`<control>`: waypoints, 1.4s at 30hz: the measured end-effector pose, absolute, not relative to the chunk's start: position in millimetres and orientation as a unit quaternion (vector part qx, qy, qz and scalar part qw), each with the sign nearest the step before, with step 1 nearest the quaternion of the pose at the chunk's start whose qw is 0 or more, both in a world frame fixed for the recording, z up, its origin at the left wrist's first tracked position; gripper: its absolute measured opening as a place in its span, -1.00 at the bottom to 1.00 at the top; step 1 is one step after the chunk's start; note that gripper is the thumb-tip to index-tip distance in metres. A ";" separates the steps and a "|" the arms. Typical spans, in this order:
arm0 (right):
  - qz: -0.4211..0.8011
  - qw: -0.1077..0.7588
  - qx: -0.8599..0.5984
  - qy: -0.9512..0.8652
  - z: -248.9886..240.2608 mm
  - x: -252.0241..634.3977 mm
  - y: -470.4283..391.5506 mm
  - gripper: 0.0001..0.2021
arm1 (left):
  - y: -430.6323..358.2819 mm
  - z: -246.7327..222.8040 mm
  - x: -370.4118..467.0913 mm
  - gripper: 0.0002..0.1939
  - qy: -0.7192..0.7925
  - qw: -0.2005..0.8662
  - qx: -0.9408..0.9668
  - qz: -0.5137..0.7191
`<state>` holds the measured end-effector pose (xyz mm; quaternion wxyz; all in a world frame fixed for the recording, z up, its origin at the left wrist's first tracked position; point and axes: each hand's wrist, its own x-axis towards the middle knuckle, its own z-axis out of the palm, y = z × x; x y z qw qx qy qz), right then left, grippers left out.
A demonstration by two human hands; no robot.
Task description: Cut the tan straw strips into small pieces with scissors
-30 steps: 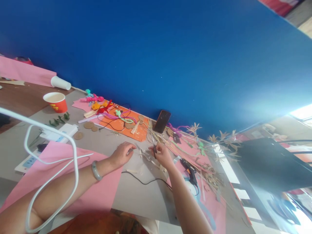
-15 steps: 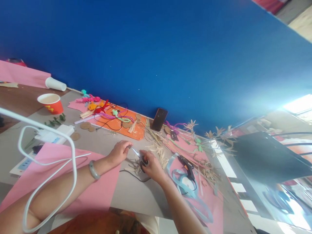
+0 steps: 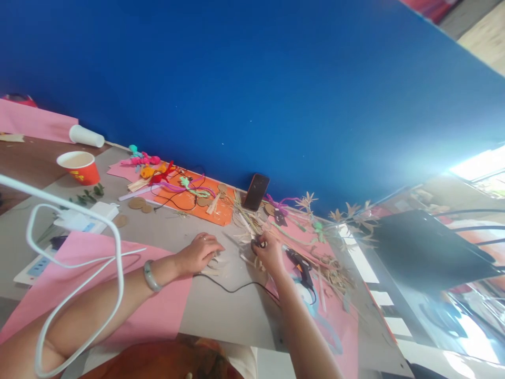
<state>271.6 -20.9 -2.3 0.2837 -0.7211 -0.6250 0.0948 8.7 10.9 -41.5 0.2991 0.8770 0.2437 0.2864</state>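
My right hand [image 3: 271, 253] is closed on the black handles of a pair of scissors [image 3: 257, 243], over the pale dried strips beside the pink sheet. Their blades point away and to the left, low over the table. My left hand [image 3: 200, 252], wearing a ring and a bracelet, is low over the grey tabletop with its fingers curled together. Pale husk scraps [image 3: 215, 265] lie under and beside its fingertips. What those fingers hold, if anything, is hidden.
A white cable [image 3: 119, 263] loops across the left foreground. A black cord [image 3: 236, 289] runs between my arms. The glue gun [image 3: 302, 268] lies by my right forearm. A phone [image 3: 255, 192] leans on the blue wall; a paper cup [image 3: 81, 168] stands at left.
My right hand has carried the scissors right and away from my left hand, to the pale strips. My left hand has shifted slightly, lower over the scraps.
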 end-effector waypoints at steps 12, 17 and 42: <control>0.226 0.278 -0.645 -0.675 -8.2 233.4 -31.8 -0.77 | 14.1 -40.8 8.5 -0.69 0.251 0.318 0.868 0.286; 0.182 0.312 -0.680 -0.638 9.4 260.8 -30.3 -0.82 | 13.5 -43.9 8.9 -0.70 0.258 0.322 0.861 0.298; 0.162 0.384 -0.741 -0.526 4.8 291.0 -95.7 -0.79 | 15.0 -37.0 6.7 -0.73 0.293 0.341 0.834 0.320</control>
